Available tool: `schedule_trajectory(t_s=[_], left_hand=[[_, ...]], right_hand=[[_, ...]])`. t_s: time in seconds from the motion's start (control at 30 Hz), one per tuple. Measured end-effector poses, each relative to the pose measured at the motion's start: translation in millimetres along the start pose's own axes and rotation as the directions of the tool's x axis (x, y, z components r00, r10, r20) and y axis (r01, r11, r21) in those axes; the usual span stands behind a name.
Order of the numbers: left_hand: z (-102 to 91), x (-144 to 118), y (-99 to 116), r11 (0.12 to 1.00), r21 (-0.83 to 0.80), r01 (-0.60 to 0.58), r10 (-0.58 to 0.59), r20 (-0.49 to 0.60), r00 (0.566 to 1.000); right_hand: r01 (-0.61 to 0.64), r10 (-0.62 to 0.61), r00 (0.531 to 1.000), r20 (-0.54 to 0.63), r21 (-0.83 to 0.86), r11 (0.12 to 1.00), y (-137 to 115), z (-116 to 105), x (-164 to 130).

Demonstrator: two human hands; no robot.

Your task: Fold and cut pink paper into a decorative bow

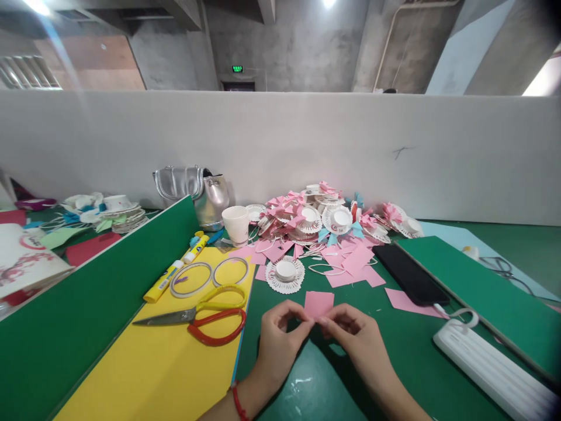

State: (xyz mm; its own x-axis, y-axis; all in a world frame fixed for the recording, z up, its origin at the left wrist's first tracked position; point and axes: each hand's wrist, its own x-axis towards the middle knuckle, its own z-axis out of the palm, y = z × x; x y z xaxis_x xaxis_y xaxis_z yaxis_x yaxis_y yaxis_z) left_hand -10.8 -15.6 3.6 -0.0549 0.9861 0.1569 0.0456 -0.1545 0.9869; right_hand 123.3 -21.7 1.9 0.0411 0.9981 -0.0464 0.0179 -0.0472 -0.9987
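Observation:
Between my two hands a small pink paper square (319,303) is held up by its lower edge. My left hand (284,334) pinches the lower left of that edge between thumb and forefinger. From the other side my right hand (353,335) pinches the same edge, its fingertips almost touching the left ones. Just beyond the paper lies a white scalloped paper disc (294,285) with a small round raised centre. Left of my left hand, scissors (205,316) with one yellow and one red handle lie on yellow paper (175,362).
Behind is a heap of paper discs with pink bows (307,219), and loose pink sheets (350,260). A paper cup (235,225), silver bag (212,202), glue sticks (163,282) and tape rolls (191,291) are leftward. A phone (411,275) and white mask (491,368) lie right. Green dividers (109,316) flank me.

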Motion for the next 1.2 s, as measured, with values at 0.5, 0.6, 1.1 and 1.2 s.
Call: schedule_trajectory(t_s=[0.5,0.6,1.1,1.2], left_hand=[[2.1,-1,-3,0.944,0.205,-0.259,0.216,0.211,0.953],[-2.8,0,-5,0.8,0.386,-0.46,0.384,0.261,0.886],[-8.4,2,-1,0.801,0.383,-0.46,0.409,0.209,0.888],[-7.4,1,2,0.835,0.359,-0.417,0.359,0.218,0.907]], right_hand=[[-0.119,0.122,0.992,-0.013,0.156,0.981,1,-3,3],[-0.207,0.197,0.978,0.063,0.284,0.936,1,-6,3],[0.415,-0.407,0.908,0.104,-0.369,0.832,-6,-10,-2],[0.42,-0.404,0.906,0.125,-0.363,0.831,-6,-11,-1]])
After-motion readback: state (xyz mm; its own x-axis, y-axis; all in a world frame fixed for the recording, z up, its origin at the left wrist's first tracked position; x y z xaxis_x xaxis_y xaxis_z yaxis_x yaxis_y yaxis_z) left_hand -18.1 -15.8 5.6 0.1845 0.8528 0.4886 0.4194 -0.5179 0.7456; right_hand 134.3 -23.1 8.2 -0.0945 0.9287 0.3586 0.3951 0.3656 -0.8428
